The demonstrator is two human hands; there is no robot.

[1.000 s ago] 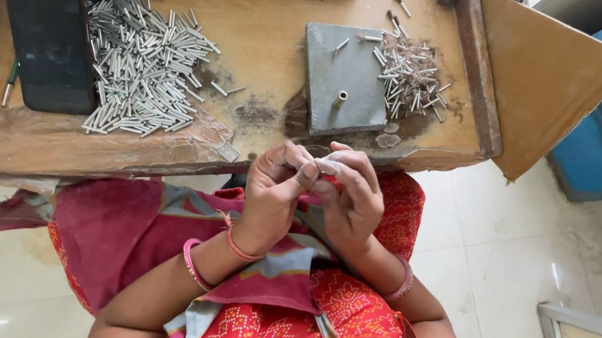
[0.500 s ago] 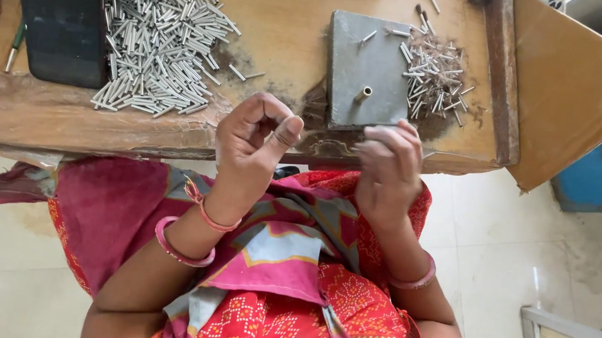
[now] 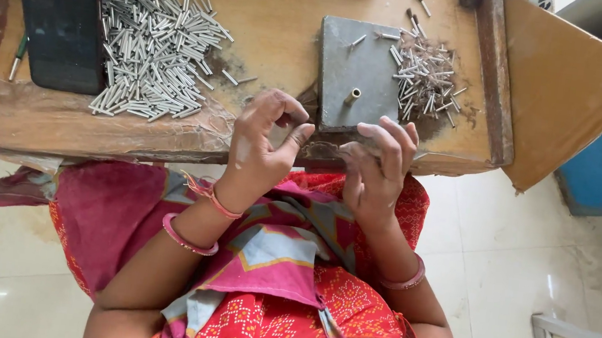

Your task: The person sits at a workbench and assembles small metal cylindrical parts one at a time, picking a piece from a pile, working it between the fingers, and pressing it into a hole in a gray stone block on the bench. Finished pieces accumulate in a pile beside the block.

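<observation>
— How far along is the work?

— The big heap of loose silver metal tubes (image 3: 153,43) at the table's (image 3: 281,8) left looks unworked; a smaller heap of pins (image 3: 425,77) lies right of the grey metal block (image 3: 357,73).

— And the hands?

— The left hand (image 3: 262,142) pinches thumb to fingertips; the right hand (image 3: 377,166) curls just beside it. Whether either holds a tube cannot be told.

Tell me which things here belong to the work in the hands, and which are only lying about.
In use:
- left hand
- right hand
- grey metal block with upright peg
- large pile of metal tubes
- small pile of pins

Lying about:
- black phone
- green pen
</observation>
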